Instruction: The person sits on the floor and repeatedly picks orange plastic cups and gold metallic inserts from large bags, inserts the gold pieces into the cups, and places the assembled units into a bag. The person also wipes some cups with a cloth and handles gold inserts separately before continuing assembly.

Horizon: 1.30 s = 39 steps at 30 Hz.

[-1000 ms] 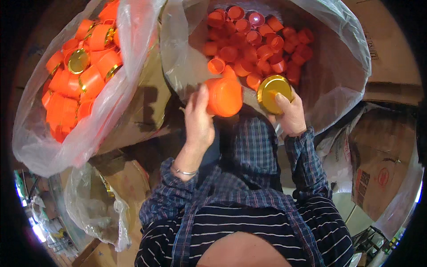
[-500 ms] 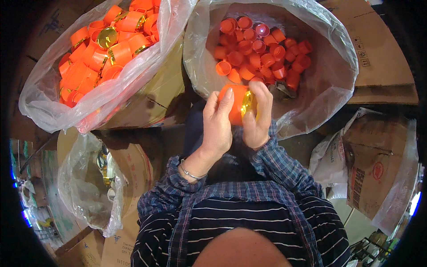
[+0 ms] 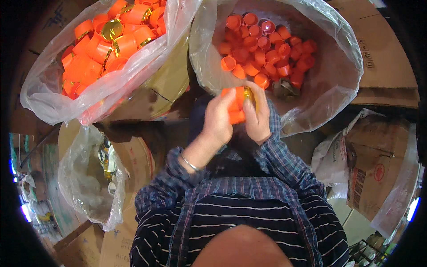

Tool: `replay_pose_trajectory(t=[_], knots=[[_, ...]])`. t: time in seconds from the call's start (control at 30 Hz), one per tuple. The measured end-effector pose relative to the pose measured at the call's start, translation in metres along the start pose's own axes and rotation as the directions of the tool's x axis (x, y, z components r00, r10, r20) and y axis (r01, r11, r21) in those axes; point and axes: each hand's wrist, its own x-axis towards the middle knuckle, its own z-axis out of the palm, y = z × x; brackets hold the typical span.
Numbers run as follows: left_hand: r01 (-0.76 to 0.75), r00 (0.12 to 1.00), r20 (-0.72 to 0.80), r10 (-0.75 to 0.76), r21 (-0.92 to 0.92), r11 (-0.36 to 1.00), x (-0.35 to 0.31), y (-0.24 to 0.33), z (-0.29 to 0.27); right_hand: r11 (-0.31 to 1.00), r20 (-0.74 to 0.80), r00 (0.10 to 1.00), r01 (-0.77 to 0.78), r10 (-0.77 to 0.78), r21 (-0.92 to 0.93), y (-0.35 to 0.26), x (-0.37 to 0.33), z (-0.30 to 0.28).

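Note:
In front of my body, both hands hold an orange plastic cup [image 3: 234, 104] with a shiny gold band at its right end. My left hand [image 3: 216, 119] is wrapped round its left side, with a metal bangle on the wrist. My right hand [image 3: 259, 116] grips the gold end, thumb in front and fingers behind. A lower orange edge shows between the hands; whether it is part of the same cup I cannot tell. Just beyond, a plastic-lined container [image 3: 329, 100] holds many small orange-red cups [image 3: 267, 53]. At far left, a clear plastic bag [image 3: 42, 100] holds larger orange cups with gold bands [image 3: 91, 58].
A smaller clear bag [image 3: 75, 196] with gold and white ring-like pieces hangs at lower left. Cardboard [image 3: 387, 58] lies beyond the lined container. On the right stand a brown carton [image 3: 373, 164] and a white sack [image 3: 329, 160]. A crumpled greyish scrap [image 3: 284, 89] lies among the small cups.
The cup has turned in my hands, and my left fingers have wrapped further round it. My right thumb has moved up against the gold end. The whole view has shifted slightly.

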Motion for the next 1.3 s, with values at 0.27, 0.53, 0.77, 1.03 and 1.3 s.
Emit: replay_pose_trajectory(t=[0.27,0.53,0.77,1.03,1.3], knots=[[-0.331,0.944,0.196,0.267,0.538,0.775,-0.019,-0.004,0.009,0.873,0.023,0.914,-0.395,0.406,0.286,-0.002,-0.002,-0.005],[-0.075,0.988,0.141,0.058,0.122,0.990,-0.013,0.030,-0.014,0.914,0.077,0.925,0.380,-0.373,-0.141,-0.022,0.024,-0.011],[0.062,0.227,0.222,0.948,0.968,-0.242,-0.015,0.270,0.033,0.956,0.156,0.965,-0.237,0.210,0.176,0.086,0.052,-0.051],[-0.394,0.373,0.645,0.667,0.761,-0.516,-0.016,0.164,-0.015,0.399,-0.097,0.388,-0.901,0.916,0.168,0.392,-0.024,-0.089],[-0.556,0.831,0.543,0.118,0.812,0.177,0.095,-0.016,-0.021,-0.098,-0.046,-0.122,-0.930,0.991,0.355,0.476,-0.010,-0.030]])
